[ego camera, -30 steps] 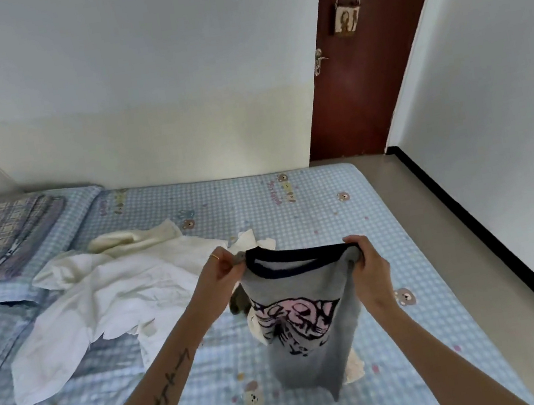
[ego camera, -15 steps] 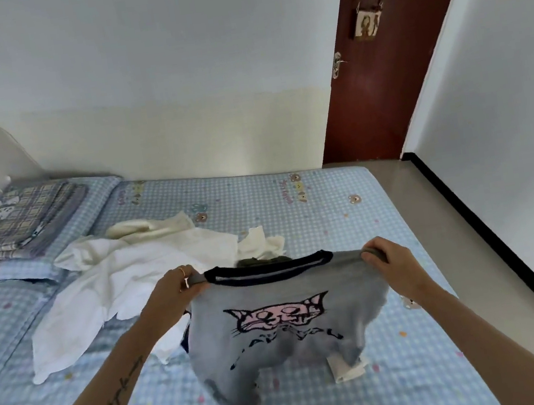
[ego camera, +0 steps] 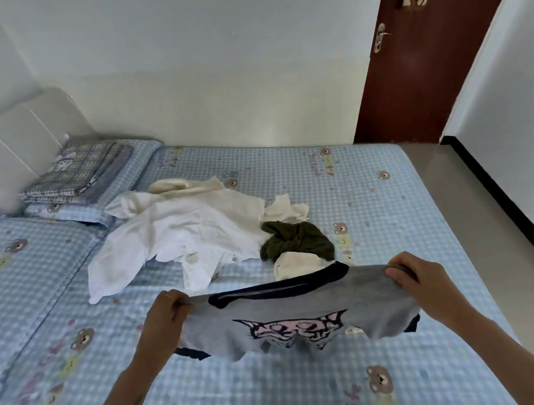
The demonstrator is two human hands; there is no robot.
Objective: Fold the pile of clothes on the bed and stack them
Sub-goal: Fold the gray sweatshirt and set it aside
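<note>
While the left hand (ego camera: 164, 313) pinches one shoulder of the grey cat-print shirt (ego camera: 293, 316), the garment stretches flat and level between both hands, above the bed (ego camera: 378, 192), probably so it can be spread print-up and laid down for folding. Beyond the left hand lies the crumpled white clothing (ego camera: 176, 233), and farther off to its left a folded plaid blanket (ego camera: 81, 174) rests on the pillows; beyond the shirt, between the hands, sits a dark green garment (ego camera: 298, 237) waiting its turn. At the other shoulder the right hand (ego camera: 415, 279) curls its fingers over the fabric, keeping the neckline taut.
</note>
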